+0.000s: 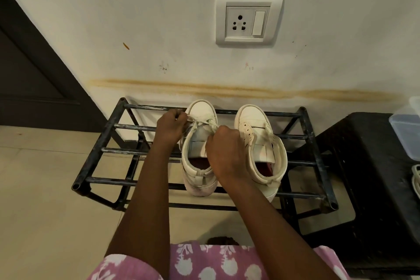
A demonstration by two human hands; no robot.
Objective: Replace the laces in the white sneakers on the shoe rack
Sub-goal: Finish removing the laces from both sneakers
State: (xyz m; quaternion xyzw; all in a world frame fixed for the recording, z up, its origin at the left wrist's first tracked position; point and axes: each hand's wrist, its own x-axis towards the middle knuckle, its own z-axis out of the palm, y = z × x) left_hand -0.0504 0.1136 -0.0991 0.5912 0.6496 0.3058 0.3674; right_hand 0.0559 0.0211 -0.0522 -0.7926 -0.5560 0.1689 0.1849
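Mid-task: off-white lace (205, 122) on left white high-top sneaker (200, 150) is gripped by clenched fingers of left hand (171, 125) and right hand (223, 146); right white sneaker (261, 143) looks mostly unlaced on black metal shoe rack (109, 134).

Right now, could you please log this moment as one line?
left hand: pulling lace | right hand: gripping lace | left sneaker: partly laced | right sneaker: unlaced | both on rack

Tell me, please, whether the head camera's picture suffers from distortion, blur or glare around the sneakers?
Head view: wide-angle bending curves the shoe rack bars; dim, warm, even light, no glare; the left sneaker and both hands are slightly soft but readable.
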